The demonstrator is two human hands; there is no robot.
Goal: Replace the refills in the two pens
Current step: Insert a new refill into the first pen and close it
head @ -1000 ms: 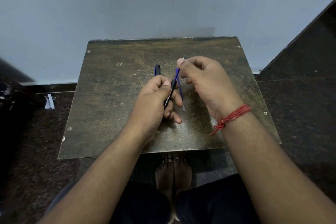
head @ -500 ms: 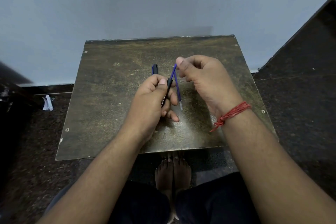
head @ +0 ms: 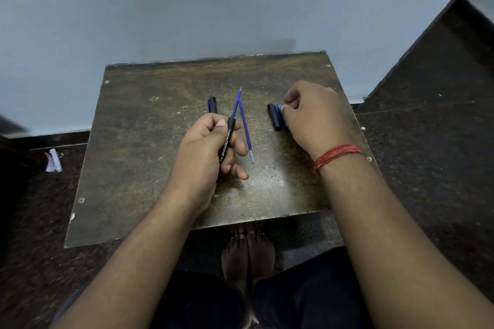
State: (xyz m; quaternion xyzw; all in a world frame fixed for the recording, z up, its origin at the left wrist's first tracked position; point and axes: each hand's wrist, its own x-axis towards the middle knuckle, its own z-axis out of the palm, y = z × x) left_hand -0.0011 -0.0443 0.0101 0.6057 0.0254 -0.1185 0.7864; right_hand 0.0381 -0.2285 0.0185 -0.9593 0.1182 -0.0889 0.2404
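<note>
My left hand [head: 207, 152] grips a black pen barrel [head: 226, 143] over the middle of the small wooden table [head: 149, 168]. A blue refill [head: 236, 103] sticks out of the barrel's top, tip pointing away from me. A second blue refill [head: 246, 132] lies loose on the table just right of that hand. My right hand [head: 311, 117], with a red thread at its wrist, has its fingers curled on a black and blue pen part [head: 276, 116] lying at the right. A black pen cap [head: 212, 105] lies just beyond my left hand.
The table stands against a pale blue wall [head: 187, 8], on a dark speckled floor. A scrap of white paper [head: 53, 160] lies on the floor at the left. My bare feet [head: 248, 251] show under the table's near edge.
My right hand let go of the refill's tip and moved right to the pen part on the table. The refill now stands in the barrel, held by the left hand alone.
</note>
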